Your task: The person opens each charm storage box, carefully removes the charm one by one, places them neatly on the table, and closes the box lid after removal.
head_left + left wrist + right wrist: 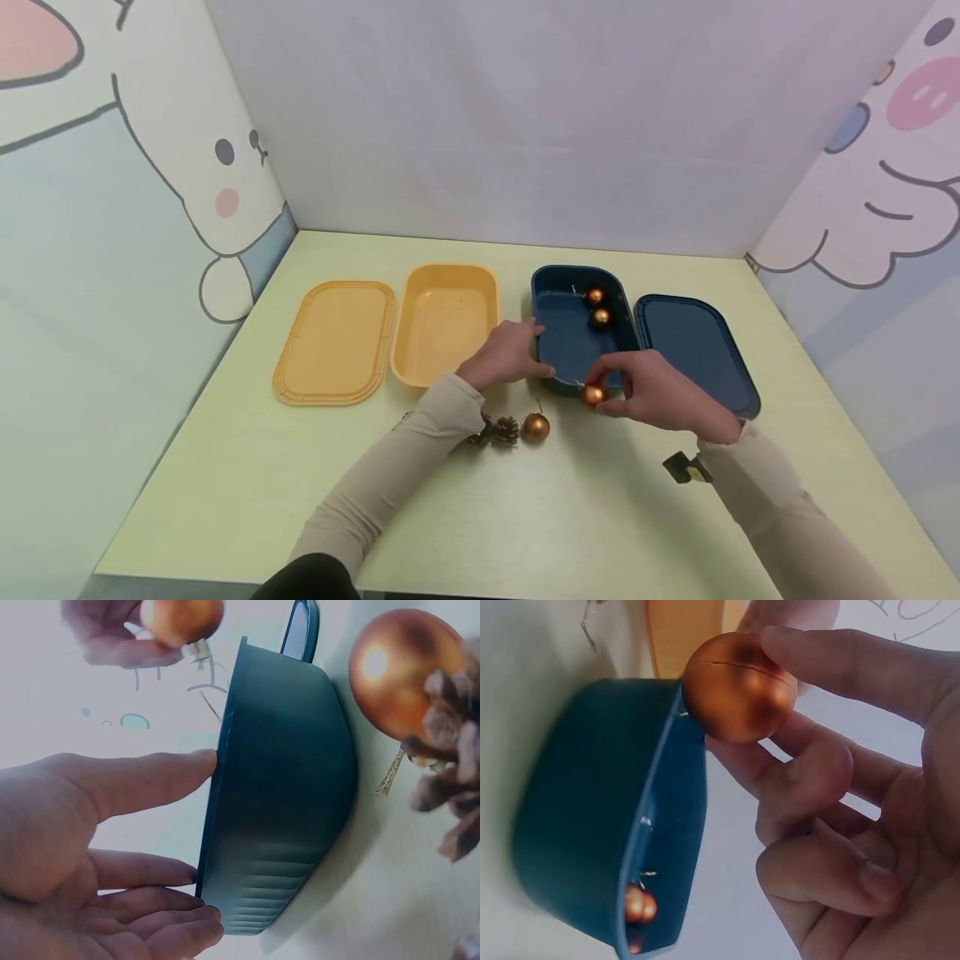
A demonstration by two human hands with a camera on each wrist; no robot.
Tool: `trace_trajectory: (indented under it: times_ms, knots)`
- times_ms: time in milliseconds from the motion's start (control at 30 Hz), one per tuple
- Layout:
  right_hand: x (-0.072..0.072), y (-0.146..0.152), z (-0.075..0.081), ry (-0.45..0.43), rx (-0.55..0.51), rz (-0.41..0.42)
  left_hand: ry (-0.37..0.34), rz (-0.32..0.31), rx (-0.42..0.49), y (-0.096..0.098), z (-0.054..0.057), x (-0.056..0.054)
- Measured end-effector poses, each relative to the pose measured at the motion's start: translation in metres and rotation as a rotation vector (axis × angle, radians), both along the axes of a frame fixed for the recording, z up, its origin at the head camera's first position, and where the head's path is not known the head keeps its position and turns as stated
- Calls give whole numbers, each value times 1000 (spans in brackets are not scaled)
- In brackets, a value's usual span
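Observation:
My right hand (660,390) pinches a shiny copper Christmas ball (739,688) between thumb and fingers, over the near edge of the dark blue box (566,337). Two more copper balls (601,317) lie inside that box toward its far right. With fairly straight fingers, my left hand (508,354) touches the box's left side; in the left wrist view its thumb and fingertips rest at the rim. Another copper ball (536,428) with a gold cord is on the table in front of the box, beside a brown pine cone (507,430). My left sleeve partly hides what lies left of the cone.
A yellow box (442,321) stands left of the blue one, with a flat yellow lid (336,342) on its left. At the right, a dark blue lid (697,350) lies on the pale table (225,492). Walls with cartoon drawings enclose the sides.

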State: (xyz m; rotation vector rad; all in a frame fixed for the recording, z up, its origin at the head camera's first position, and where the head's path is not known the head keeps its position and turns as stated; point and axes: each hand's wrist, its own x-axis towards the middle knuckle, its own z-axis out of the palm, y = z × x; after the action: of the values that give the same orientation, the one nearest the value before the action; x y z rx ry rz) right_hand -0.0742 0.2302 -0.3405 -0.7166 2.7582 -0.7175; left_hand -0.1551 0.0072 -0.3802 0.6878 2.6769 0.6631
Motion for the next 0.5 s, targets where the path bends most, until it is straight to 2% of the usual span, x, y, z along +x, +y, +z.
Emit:
trace_trajectory:
  times_ms: [233, 500]
  knots:
    - [8, -4, -15, -45, -30, 36, -8, 11, 13, 0, -2, -1]
    - [9, -5, -32, -23, -30, 24, 0, 7, 5, 0, -1, 0]
